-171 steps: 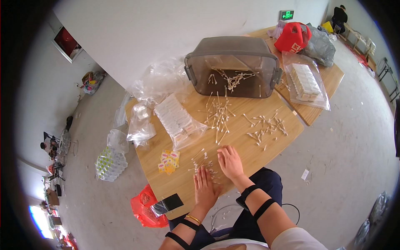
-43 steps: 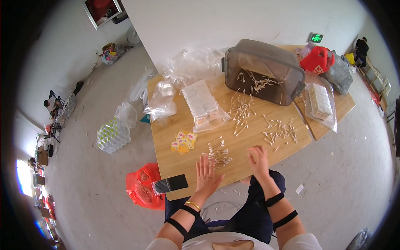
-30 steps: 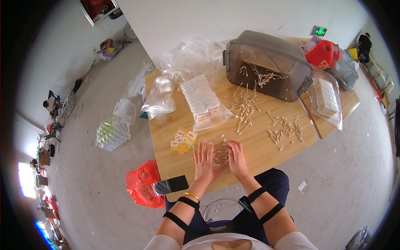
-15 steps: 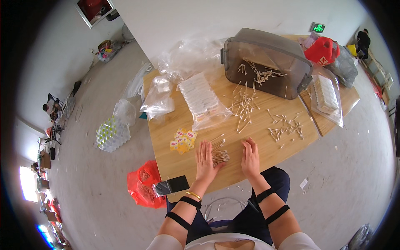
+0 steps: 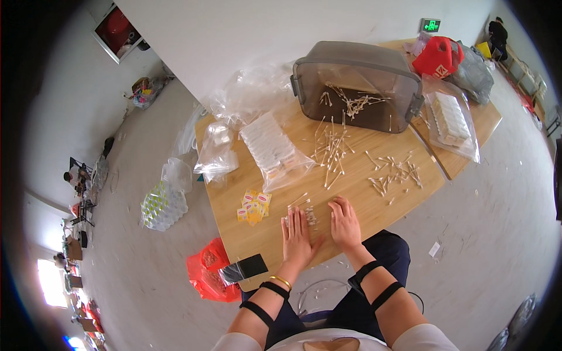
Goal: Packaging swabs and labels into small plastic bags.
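Observation:
My left hand point(image 5: 298, 241) lies flat over a small bundle of cotton swabs point(image 5: 311, 216), its fingers stretched out and pressing on them. White swab tips show to the right of its fingers; the rest of the bundle is hidden beneath. A few loose swabs point(image 5: 298, 199) lie just beyond the fingertips. To the right of the bundle, my right hand point(image 5: 345, 226) rests on the wooden table point(image 5: 293, 266) with extended, slightly curved fingers and nothing visible in it. Small yellow-and-white labels point(image 5: 254, 208) lie in a heap left of my left hand.
A grey clear bin point(image 5: 360, 61) on its side holds swabs, with more swabs point(image 5: 332, 149) spilling before it. Short swabs point(image 5: 395, 174) lie scattered at right. Bagged packs point(image 5: 272, 146) stand at left, another bagged pack point(image 5: 449, 120) at right. A phone point(image 5: 244, 268) sits at the near-left edge.
My left hand has shifted from the bundle's left side to lie over the swabs, covering most of them. My right hand stays beside the bundle. The whole view has turned slightly.

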A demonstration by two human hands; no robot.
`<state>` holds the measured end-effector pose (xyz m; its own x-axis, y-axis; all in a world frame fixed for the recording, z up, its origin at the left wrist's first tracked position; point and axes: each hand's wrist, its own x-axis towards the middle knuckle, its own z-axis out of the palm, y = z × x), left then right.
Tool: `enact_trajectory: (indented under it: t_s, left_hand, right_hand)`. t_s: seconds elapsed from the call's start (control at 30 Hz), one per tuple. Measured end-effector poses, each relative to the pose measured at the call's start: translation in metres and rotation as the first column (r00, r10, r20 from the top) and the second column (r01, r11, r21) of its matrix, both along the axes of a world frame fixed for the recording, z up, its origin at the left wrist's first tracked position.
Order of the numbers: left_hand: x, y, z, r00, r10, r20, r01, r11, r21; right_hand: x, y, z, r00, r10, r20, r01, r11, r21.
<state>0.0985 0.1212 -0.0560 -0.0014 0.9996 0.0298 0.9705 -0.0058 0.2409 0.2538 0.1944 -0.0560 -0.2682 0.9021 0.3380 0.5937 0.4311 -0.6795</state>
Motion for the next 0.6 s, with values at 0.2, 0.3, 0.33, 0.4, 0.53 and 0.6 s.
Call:
enact_trajectory:
  t_s: [0.2,0.3,0.33,0.4,0.53,0.6]
  left_hand:
    - [0.018,-0.031,0.002,0.996,-0.014,-0.086,0.008,0.998,-0.070]
    - [0.018,-0.030,0.003,0.997,-0.021,-0.075,0.017,0.999,-0.051]
    - [0.014,-0.024,0.001,0.999,-0.028,-0.041,0.026,0.999,-0.039]
    - [0.006,-0.010,-0.002,0.999,-0.039,-0.010,0.039,0.999,-0.027]
    - [-0.005,0.009,-0.004,0.998,-0.012,-0.056,0.013,1.000,0.011]
    - [-0.005,0.007,-0.005,0.998,-0.006,-0.063,0.007,1.000,0.012]
  right_hand:
    - [0.001,-0.001,0.003,1.000,-0.001,0.003,0.001,1.000,0.000]
    - [0.002,0.000,0.002,1.000,-0.001,-0.009,0.001,1.000,-0.013]
    - [0.002,0.000,0.002,1.000,-0.002,-0.010,0.002,1.000,-0.021]
    - [0.002,0.000,0.002,1.000,0.002,-0.024,-0.002,1.000,-0.007]
    - [-0.002,-0.001,0.001,1.000,0.005,-0.026,-0.004,1.000,0.012]
    - [-0.002,-0.001,0.001,1.000,0.005,-0.028,-0.005,1.000,0.018]
